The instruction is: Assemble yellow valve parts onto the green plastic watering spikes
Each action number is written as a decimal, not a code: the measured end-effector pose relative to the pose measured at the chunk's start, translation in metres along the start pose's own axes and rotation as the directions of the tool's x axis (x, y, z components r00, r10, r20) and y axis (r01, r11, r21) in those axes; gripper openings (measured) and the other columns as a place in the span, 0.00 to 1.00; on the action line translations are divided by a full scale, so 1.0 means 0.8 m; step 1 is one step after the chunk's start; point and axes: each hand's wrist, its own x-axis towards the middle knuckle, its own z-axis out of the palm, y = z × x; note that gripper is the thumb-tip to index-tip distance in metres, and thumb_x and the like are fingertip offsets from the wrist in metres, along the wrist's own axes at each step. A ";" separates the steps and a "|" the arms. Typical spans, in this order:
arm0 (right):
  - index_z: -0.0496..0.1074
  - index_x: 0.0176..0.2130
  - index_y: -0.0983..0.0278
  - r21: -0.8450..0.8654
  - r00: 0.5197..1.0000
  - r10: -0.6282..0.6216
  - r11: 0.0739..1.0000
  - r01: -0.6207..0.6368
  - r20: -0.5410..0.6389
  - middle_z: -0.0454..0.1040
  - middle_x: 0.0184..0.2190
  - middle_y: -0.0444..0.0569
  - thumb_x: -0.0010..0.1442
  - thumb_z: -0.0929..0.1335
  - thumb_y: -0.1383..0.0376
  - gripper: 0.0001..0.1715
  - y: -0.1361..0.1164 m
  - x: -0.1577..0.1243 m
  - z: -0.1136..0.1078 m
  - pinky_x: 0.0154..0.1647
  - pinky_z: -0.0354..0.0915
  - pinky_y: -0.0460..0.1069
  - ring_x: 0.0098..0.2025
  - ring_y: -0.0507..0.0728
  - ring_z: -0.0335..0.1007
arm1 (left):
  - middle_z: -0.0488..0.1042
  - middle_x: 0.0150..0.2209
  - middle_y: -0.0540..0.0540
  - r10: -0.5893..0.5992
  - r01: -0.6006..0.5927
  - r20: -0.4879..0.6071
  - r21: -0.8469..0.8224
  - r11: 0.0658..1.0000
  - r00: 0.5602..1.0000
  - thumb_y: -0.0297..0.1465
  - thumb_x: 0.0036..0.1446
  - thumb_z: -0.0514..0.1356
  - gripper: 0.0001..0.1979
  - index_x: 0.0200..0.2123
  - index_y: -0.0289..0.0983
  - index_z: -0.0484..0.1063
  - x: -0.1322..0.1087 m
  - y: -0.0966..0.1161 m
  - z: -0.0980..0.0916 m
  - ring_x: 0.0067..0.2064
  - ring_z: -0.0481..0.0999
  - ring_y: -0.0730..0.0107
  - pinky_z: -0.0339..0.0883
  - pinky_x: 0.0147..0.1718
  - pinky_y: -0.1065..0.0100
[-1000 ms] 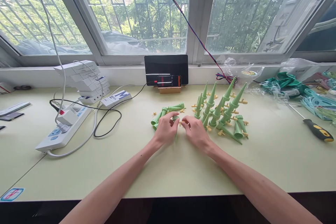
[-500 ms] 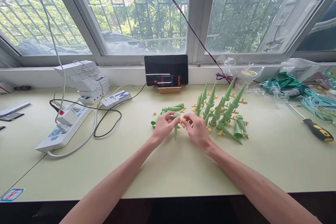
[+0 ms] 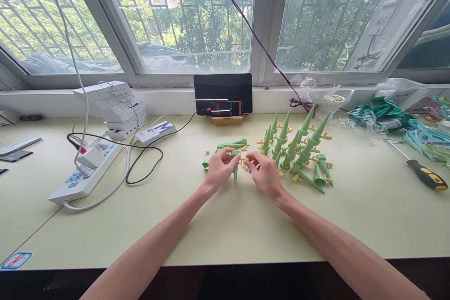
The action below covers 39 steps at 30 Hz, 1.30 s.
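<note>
Head view: one green plastic spike (image 3: 235, 177), held point-down between the hands, pinched by the left hand (image 3: 220, 169); one yellow valve (image 3: 243, 160), pinched by the right hand (image 3: 263, 173) beside the spike's head, contact indistinct; yellow-fitted spikes (image 3: 281, 141), grouped at right on the table (image 3: 242, 229).

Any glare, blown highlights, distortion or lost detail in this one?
Head view: the windows look washed out in places; head view: white glare streaks the black panel; head view: outer areas look stretched, and the yellow piece in the right hand is too small for fine detail.
</note>
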 end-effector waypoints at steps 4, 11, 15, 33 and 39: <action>0.70 0.37 0.63 0.011 1.000 0.011 1.000 -0.011 -0.009 0.77 0.32 0.48 0.62 0.65 0.65 0.05 -0.002 0.000 -0.001 0.28 0.63 0.48 0.25 0.53 0.68 | 0.74 0.27 0.49 0.025 -0.024 -0.013 0.020 1.000 1.000 0.44 0.55 0.63 0.19 0.43 0.37 0.70 -0.001 0.002 0.000 0.22 0.69 0.74 0.65 0.20 0.70; 0.70 0.36 0.63 0.021 1.000 0.018 1.000 -0.018 -0.015 0.76 0.31 0.48 0.62 0.65 0.65 0.04 -0.001 0.000 -0.001 0.29 0.63 0.48 0.24 0.53 0.68 | 0.71 0.27 0.50 0.078 -0.077 -0.005 0.064 0.995 0.997 0.44 0.55 0.63 0.18 0.43 0.38 0.71 -0.002 0.003 0.001 0.22 0.69 0.74 0.65 0.20 0.70; 0.69 0.35 0.63 0.021 1.000 0.018 1.000 -0.018 -0.012 0.76 0.31 0.48 0.62 0.65 0.65 0.05 -0.001 0.000 -0.001 0.29 0.63 0.48 0.24 0.53 0.68 | 0.70 0.27 0.50 0.088 -0.088 -0.004 0.074 0.993 0.996 0.45 0.55 0.63 0.18 0.43 0.39 0.71 -0.002 0.001 0.000 0.22 0.69 0.74 0.65 0.20 0.70; 0.69 0.34 0.62 0.045 0.999 0.029 0.999 -0.030 0.012 0.73 0.28 0.46 0.64 0.65 0.62 0.07 0.001 0.000 0.000 0.28 0.61 0.48 0.23 0.52 0.65 | 0.70 0.28 0.50 0.110 -0.110 0.001 0.108 0.988 0.994 0.44 0.56 0.62 0.17 0.43 0.40 0.72 -0.002 0.001 -0.001 0.22 0.69 0.74 0.64 0.20 0.70; 0.69 0.34 0.63 0.030 0.999 0.031 0.999 -0.032 0.036 0.70 0.24 0.45 0.66 0.63 0.61 0.11 -0.002 -0.001 -0.002 0.28 0.60 0.48 0.23 0.53 0.64 | 0.72 0.29 0.49 0.129 -0.129 0.003 0.120 0.984 0.992 0.43 0.56 0.61 0.16 0.43 0.40 0.72 -0.003 0.002 0.000 0.23 0.69 0.74 0.64 0.20 0.71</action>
